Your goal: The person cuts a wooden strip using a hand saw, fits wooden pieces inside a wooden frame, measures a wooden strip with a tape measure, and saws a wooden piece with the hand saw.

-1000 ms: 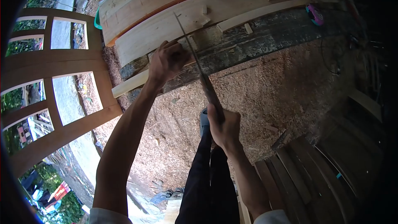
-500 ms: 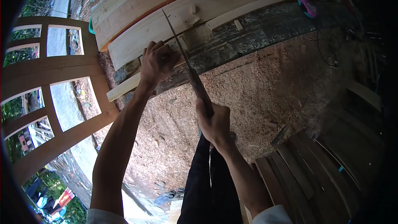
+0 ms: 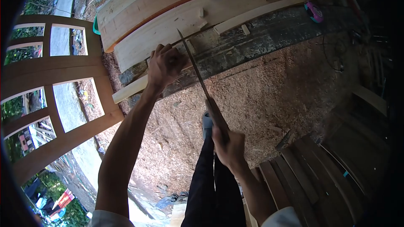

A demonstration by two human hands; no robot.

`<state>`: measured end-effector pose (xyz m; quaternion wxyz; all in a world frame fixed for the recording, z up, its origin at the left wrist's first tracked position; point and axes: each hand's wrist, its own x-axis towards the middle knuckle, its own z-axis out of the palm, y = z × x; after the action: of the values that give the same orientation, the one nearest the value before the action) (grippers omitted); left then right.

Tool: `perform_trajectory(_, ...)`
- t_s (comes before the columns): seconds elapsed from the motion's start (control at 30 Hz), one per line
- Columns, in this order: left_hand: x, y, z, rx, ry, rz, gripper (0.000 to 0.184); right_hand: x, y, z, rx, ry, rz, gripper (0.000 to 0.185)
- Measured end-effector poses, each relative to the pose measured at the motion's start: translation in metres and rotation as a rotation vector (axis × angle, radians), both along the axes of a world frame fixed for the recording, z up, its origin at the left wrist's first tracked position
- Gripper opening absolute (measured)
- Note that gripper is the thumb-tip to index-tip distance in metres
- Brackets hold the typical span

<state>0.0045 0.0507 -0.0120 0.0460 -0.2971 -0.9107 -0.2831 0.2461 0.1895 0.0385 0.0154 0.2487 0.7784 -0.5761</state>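
Note:
My right hand point(image 3: 230, 148) is closed round the handle of a handsaw point(image 3: 219, 118). Its narrow blade points up and away, edge-on, crossing the front of a dark, worn workbench point(image 3: 263, 33). Just left of the blade, my left hand point(image 3: 165, 68) is closed on a pale wood strip point(image 3: 131, 89) and presses it at the bench's front edge. The strip's left end sticks out past that hand; its other end is mostly hidden by the fingers. Whether the teeth touch the strip cannot be made out.
Wide boards point(image 3: 151, 29) lie along the bench, with small offcuts point(image 3: 245, 30) and a longer batten point(image 3: 256, 14). A pink-and-black tape measure point(image 3: 314, 11) sits farther right. A panelled wooden frame point(image 3: 80, 126) stands left. Shavings point(image 3: 256, 96) cover the ground; planks point(image 3: 290, 168) lie lower right.
My right hand has drawn the saw back toward my body, so its tip now lies nearer. The left hand keeps its hold on the strip. The view has shifted slightly.

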Motion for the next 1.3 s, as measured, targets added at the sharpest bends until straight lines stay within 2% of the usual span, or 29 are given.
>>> perform_trajectory(0.13,0.001,0.001,0.0,-0.006,0.049,-0.001,0.017,-0.005,-0.004,-0.014,-0.044,-0.033,-0.004,0.036)
perform_trajectory(0.2,0.001,0.0,0.0,0.001,0.053,-0.014,0.017,-0.058,-0.008,-0.026,0.006,-0.018,0.036,0.047)
perform_trajectory(0.3,-0.002,0.0,-0.001,0.001,0.029,-0.009,0.017,-0.059,-0.01,-0.021,0.065,-0.006,0.038,0.046)
perform_trajectory(0.43,-0.001,0.0,-0.002,-0.012,-0.008,0.014,0.017,0.008,-0.007,0.0,0.036,0.089,-0.054,0.044)
perform_trajectory(0.5,-0.002,0.0,-0.001,-0.017,-0.003,0.02,0.016,0.014,-0.005,0.002,0.018,-0.002,-0.014,0.032)
perform_trajectory(0.6,0.0,0.001,0.003,-0.023,-0.004,0.022,0.014,-0.033,-0.011,-0.02,0.06,0.025,0.031,0.037)
perform_trajectory(0.73,0.002,0.001,-0.002,-0.025,0.01,0.033,0.015,-0.028,-0.004,-0.006,0.042,0.047,0.038,0.037)
perform_trajectory(0.83,0.001,0.004,0.0,-0.014,0.022,0.071,0.015,0.011,-0.011,-0.007,0.085,0.108,-0.029,0.039)
perform_trajectory(0.9,0.003,0.004,0.002,-0.017,0.03,0.094,0.015,0.02,-0.023,-0.036,0.122,0.42,-0.185,0.044)
perform_trajectory(0.93,0.003,0.004,0.003,-0.04,0.017,0.091,0.015,0.004,-0.022,-0.03,0.115,0.418,-0.189,0.044)
perform_trajectory(1.0,0.006,0.005,0.003,-0.068,0.006,0.082,0.016,-0.048,-0.013,-0.013,0.084,0.0,0.031,0.049)
perform_trajectory(1.13,0.003,0.003,0.002,-0.059,-0.036,0.109,0.015,-0.057,-0.01,-0.017,0.092,0.007,0.025,0.054)
perform_trajectory(1.2,0.005,0.004,0.008,-0.017,-0.05,0.028,0.015,-0.035,-0.001,-0.019,-0.121,0.044,-0.116,0.055)
perform_trajectory(1.3,0.004,0.002,0.008,-0.063,-0.052,0.01,0.018,-0.023,0.012,-0.02,-0.189,-0.019,-0.21,0.055)
